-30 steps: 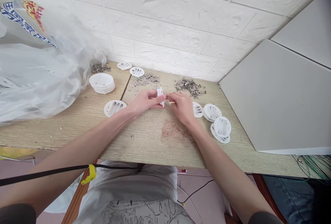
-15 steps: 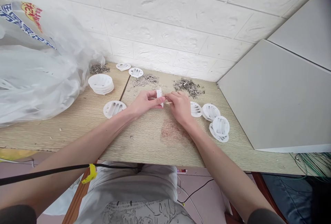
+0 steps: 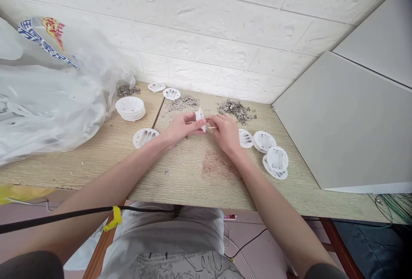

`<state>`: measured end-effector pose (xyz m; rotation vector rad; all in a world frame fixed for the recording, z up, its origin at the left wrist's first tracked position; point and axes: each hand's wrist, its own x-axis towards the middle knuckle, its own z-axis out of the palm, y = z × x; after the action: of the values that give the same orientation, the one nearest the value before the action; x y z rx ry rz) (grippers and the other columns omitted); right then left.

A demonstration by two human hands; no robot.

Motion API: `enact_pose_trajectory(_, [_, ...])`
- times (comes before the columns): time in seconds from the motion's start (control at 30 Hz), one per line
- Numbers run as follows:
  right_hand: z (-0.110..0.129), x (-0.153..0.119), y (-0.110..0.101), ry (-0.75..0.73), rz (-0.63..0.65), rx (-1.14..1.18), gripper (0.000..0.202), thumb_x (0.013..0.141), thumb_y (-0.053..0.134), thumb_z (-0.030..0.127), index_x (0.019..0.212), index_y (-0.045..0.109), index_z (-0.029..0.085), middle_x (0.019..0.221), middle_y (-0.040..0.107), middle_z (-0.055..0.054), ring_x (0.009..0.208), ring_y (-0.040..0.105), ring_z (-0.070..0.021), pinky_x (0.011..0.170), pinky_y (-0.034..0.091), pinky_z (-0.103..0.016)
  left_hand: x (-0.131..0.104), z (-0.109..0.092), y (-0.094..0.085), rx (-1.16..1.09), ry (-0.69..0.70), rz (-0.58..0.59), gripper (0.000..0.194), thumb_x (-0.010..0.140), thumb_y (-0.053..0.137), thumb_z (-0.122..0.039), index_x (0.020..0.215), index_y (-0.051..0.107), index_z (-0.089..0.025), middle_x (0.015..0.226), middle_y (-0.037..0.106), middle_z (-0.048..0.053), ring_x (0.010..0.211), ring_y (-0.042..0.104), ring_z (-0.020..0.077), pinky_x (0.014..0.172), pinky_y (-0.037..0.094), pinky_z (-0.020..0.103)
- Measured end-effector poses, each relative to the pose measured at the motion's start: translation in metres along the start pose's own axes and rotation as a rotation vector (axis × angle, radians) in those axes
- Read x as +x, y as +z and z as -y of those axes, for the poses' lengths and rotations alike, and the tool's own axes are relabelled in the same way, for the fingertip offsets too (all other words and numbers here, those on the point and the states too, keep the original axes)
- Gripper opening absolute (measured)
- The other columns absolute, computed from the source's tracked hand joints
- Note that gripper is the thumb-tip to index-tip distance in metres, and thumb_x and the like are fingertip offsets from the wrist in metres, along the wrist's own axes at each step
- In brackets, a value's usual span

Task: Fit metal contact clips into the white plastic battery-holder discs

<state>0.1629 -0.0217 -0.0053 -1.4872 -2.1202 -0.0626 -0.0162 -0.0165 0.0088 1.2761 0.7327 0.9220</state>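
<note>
My left hand (image 3: 185, 128) is closed around a round white plastic battery case (image 3: 200, 119), held up on edge over the table. Against its right side, the pinched fingers of my right hand (image 3: 225, 131) hold a thin pale stick (image 3: 210, 127); what is at their tips is too small to make out. A loose battery case (image 3: 144, 137) with slots and metal contacts lies by my left forearm. Just right of my right hand lies another slotted case (image 3: 246, 138), beside overlapping ones (image 3: 277, 159).
Piles of small metal pieces (image 3: 236, 110) (image 3: 183, 103) lie along the white brick wall. A stack of white cases (image 3: 130, 108) stands at left beside a big plastic bag (image 3: 58, 107). A grey panel (image 3: 363, 124) bounds the right. A black cable (image 3: 64, 214) crosses my left arm.
The battery case in my left hand has tilted slightly. Both hands keep their hold at the same spot; the whole view has shifted a little.
</note>
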Motion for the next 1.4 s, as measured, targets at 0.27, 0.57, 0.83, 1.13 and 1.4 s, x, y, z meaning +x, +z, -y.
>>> enact_pose_trajectory(0.27, [-0.008,-0.001,0.000,0.089,0.145,0.143,0.035,0.085,0.038,0.007,0.114,0.056,0.015,0.093,0.068,-0.009,0.085,0.060,-0.0235,0.069,0.039,-0.031,0.003,0.001,-0.006,0.006,-0.021,-0.090,0.029,0.072,0.074,-0.039,0.089,0.069,-0.015,0.094,0.069,0.006,0.090,0.061,0.0160,0.084,0.047,0.031])
enact_pose_trajectory(0.57, [-0.004,-0.002,0.001,-0.007,0.185,0.108,0.027,0.081,0.038,0.003,0.089,0.058,0.020,0.098,0.062,-0.011,0.095,0.055,-0.0249,0.074,0.042,-0.034,0.002,-0.002,-0.003,-0.010,-0.117,-0.240,0.026,0.063,0.068,-0.016,0.089,0.064,-0.012,0.075,0.062,0.003,0.060,0.053,0.0108,0.046,0.037,0.021])
enact_pose_trajectory(0.83, [-0.005,-0.002,0.000,0.006,0.212,0.140,0.026,0.084,0.043,0.006,0.089,0.065,0.018,0.098,0.060,-0.009,0.096,0.054,-0.0235,0.077,0.042,-0.034,0.002,0.002,-0.007,0.068,-0.058,-0.281,0.026,0.063,0.077,-0.027,0.080,0.060,-0.015,0.076,0.064,0.000,0.065,0.058,0.0108,0.060,0.044,0.023])
enact_pose_trajectory(1.13, [-0.006,-0.002,0.000,0.004,0.212,0.159,0.026,0.084,0.044,0.007,0.088,0.066,0.019,0.094,0.059,-0.008,0.092,0.055,-0.0222,0.075,0.041,-0.032,0.004,0.004,-0.012,0.468,0.149,-0.245,0.022,0.069,0.064,-0.021,0.090,0.064,-0.016,0.089,0.071,0.004,0.081,0.064,0.0164,0.074,0.049,0.029])
enact_pose_trajectory(1.4, [-0.005,-0.002,-0.001,0.011,0.211,0.162,0.026,0.084,0.043,0.007,0.087,0.066,0.018,0.091,0.059,-0.008,0.088,0.055,-0.0214,0.073,0.041,-0.032,0.002,0.003,-0.014,0.858,0.244,-0.170,0.015,0.077,0.054,-0.017,0.087,0.065,-0.016,0.088,0.069,0.004,0.082,0.062,0.0171,0.073,0.048,0.030])
